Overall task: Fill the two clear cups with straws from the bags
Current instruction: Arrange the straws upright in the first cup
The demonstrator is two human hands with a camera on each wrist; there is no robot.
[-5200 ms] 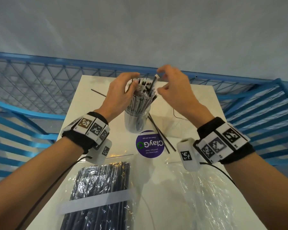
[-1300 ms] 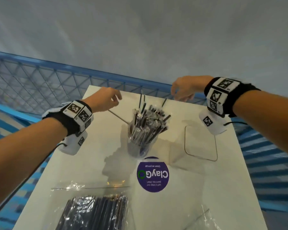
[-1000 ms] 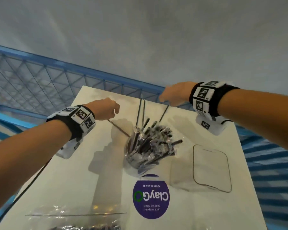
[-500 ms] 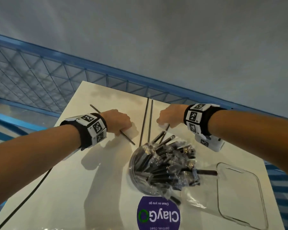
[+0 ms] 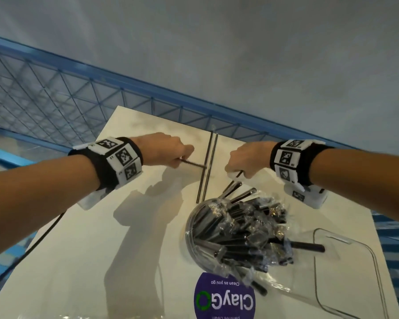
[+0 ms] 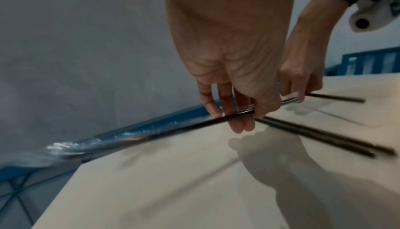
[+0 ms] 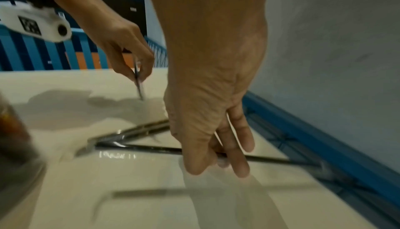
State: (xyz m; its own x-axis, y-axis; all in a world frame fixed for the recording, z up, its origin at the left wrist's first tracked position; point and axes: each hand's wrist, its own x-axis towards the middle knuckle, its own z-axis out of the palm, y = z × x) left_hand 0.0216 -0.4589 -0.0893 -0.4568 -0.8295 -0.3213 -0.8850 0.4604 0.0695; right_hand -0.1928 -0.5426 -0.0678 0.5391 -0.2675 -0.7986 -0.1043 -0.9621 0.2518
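A round clear cup (image 5: pixel 216 247) crammed with wrapped black straws (image 5: pixel 246 229) stands mid-table. An empty, square-mouthed clear cup (image 5: pixel 345 272) stands to its right. At the table's far end my left hand (image 5: pixel 182 157) pinches one loose black straw (image 6: pixel 173 126) between thumb and fingers (image 6: pixel 240 121). My right hand (image 5: pixel 234 172) grips another loose straw (image 7: pixel 151 148), with its near end pointing towards the full cup. Two more straws (image 5: pixel 207 166) lie side by side on the table between my hands.
The white table (image 5: pixel 102 249) carries a purple ClayGo sticker (image 5: pixel 225 300) in front of the full cup. The edge of a clear bag (image 5: pixel 90 316) shows at the bottom. A blue mesh railing (image 5: pixel 56 93) runs behind the table's far edge.
Both hands left the full cup, reached to the table's far end and came down on loose straws. Each now holds one, and the left straw has swung towards the lying pair.
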